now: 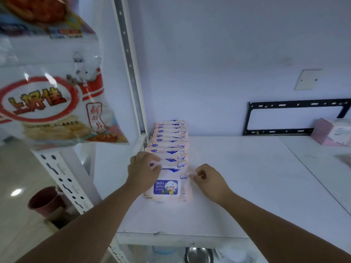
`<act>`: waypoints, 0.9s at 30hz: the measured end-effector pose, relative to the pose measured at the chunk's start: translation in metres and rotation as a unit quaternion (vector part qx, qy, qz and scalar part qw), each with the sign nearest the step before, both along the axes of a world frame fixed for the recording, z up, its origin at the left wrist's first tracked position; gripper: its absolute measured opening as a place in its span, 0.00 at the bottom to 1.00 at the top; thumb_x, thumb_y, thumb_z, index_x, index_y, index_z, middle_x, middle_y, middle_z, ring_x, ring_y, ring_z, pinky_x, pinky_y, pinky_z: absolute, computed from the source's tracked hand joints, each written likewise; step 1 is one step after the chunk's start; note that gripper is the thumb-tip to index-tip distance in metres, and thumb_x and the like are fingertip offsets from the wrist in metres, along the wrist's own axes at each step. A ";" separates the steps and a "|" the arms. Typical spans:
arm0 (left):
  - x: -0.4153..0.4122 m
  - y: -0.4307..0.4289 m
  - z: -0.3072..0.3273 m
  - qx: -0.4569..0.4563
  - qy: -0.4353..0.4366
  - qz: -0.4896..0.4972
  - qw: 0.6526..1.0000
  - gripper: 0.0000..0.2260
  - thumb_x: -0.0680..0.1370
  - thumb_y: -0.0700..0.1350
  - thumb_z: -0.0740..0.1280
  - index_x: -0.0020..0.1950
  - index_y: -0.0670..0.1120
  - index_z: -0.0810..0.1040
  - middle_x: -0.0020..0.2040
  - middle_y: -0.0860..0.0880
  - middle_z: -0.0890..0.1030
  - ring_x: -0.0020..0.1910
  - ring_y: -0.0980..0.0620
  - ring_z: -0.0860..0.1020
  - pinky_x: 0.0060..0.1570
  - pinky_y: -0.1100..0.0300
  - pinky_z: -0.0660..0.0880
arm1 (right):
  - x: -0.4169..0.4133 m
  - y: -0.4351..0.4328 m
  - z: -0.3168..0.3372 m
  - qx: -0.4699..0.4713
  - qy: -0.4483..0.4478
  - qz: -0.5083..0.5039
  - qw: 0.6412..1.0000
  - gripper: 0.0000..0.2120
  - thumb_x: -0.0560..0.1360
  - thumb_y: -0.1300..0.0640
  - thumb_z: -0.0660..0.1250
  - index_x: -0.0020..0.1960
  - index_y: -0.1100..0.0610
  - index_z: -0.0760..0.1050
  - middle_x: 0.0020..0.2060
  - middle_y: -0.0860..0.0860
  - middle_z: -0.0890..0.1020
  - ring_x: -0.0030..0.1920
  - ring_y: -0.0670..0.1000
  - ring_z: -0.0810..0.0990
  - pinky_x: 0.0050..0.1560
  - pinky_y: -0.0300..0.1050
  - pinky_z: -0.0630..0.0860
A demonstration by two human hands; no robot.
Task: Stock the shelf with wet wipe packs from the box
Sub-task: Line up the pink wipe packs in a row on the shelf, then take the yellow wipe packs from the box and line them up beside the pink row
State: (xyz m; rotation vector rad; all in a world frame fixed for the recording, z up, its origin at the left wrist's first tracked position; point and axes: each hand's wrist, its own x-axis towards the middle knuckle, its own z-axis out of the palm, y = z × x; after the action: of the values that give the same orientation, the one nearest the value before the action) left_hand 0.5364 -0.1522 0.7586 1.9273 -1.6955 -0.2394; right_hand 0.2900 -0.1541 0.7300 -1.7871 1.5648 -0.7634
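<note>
Shelf (237, 186) carries one row of wet wipe packs (171, 147) running from the back wall toward the front edge, beside the left upright (131, 73). Front pack (167, 187) stands at the row's near end, label facing out. Left hand (144, 168) curls over its top left corner; right hand (208, 180) pinches its right edge. Advice: press it flush to its neighbour, square the sides, release both hands together. Box not in view.

A row of pale pink wet wipe packs (171, 147) stands upright on the white shelf (228, 186), running toward twelve o'clock. The front pack (167, 187) shows a blue "BABY WIPES" label with a cartoon face.
</note>
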 end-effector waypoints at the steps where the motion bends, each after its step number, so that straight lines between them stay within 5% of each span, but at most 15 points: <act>1: -0.004 0.004 0.002 -0.014 0.001 -0.039 0.999 0.06 0.76 0.51 0.71 0.53 0.56 0.81 0.59 0.54 0.78 0.61 0.49 0.74 0.57 0.56 0.73 | -0.010 0.004 0.000 -0.019 0.020 0.001 1.000 0.09 0.78 0.48 0.68 0.52 0.53 0.75 0.48 0.49 0.79 0.46 0.47 0.78 0.47 0.39 0.72; 5: -0.034 0.021 0.007 -0.009 0.064 -0.185 0.981 0.06 0.74 0.42 0.70 0.43 0.54 0.82 0.43 0.59 0.81 0.47 0.58 0.79 0.53 0.58 0.76 | -0.052 0.034 0.004 -0.050 0.073 0.009 0.996 0.07 0.79 0.51 0.67 0.55 0.52 0.77 0.51 0.48 0.79 0.50 0.48 0.78 0.52 0.39 0.72; 10: -0.096 0.043 0.002 0.035 0.090 -0.278 0.956 0.08 0.77 0.41 0.69 0.45 0.54 0.80 0.43 0.60 0.81 0.43 0.65 0.78 0.46 0.70 0.72 | -0.112 0.088 0.009 -0.046 0.106 -0.012 0.993 0.06 0.78 0.51 0.67 0.50 0.52 0.78 0.46 0.47 0.81 0.47 0.48 0.79 0.51 0.43 0.77; 18: -0.232 0.083 -0.004 0.158 0.090 -0.402 0.897 0.04 0.77 0.46 0.69 0.46 0.56 0.82 0.45 0.54 0.83 0.43 0.59 0.81 0.45 0.63 0.76 | -0.226 0.196 0.013 -0.012 0.128 -0.133 0.983 0.03 0.78 0.51 0.67 0.48 0.50 0.78 0.43 0.43 0.80 0.41 0.42 0.78 0.43 0.39 0.73; 27: -0.412 0.181 -0.030 0.240 0.069 -0.504 0.827 0.04 0.76 0.45 0.70 0.46 0.53 0.82 0.43 0.52 0.85 0.44 0.54 0.83 0.46 0.55 0.79 | -0.370 0.353 -0.025 0.060 0.138 -0.249 0.957 0.06 0.78 0.52 0.67 0.52 0.52 0.78 0.43 0.42 0.78 0.46 0.47 0.80 0.48 0.44 0.76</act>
State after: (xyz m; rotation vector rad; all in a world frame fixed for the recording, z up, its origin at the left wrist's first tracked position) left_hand 0.1240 0.0288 0.7288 1.0196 -2.5591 -1.2585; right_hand -0.0798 0.1991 0.7053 -1.4685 2.2464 -0.6401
